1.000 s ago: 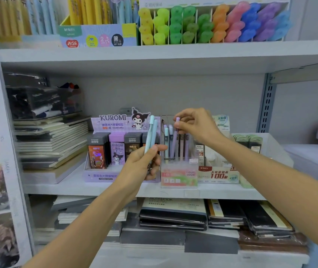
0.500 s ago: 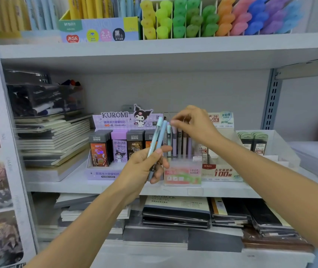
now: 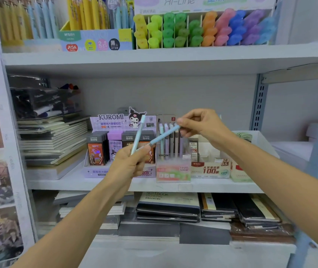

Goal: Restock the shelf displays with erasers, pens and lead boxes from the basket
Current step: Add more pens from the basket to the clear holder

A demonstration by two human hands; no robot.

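Note:
My left hand (image 3: 130, 163) grips a pale mint pen (image 3: 139, 135) that points up in front of the Kuromi lead box display (image 3: 115, 132). A light blue pen (image 3: 164, 135) slants from my left hand up to my right hand (image 3: 202, 125), whose fingertips pinch its upper end. Both hands are in front of the middle shelf. Behind the blue pen stands the clear Fruit Soda pen holder (image 3: 173, 171) with several pastel pens upright in it. The basket is out of view.
A lead box display marked 100 (image 3: 210, 169) and a white tray (image 3: 258, 140) stand right of the pen holder. Stacked notebooks (image 3: 53, 140) fill the shelf's left. Highlighters (image 3: 202, 29) line the upper shelf (image 3: 154, 57). More notebooks (image 3: 169, 207) lie below.
My right hand let go of the purple pen in the holder and took hold of the top of the blue pen, tilting it right, away from the mint pen.

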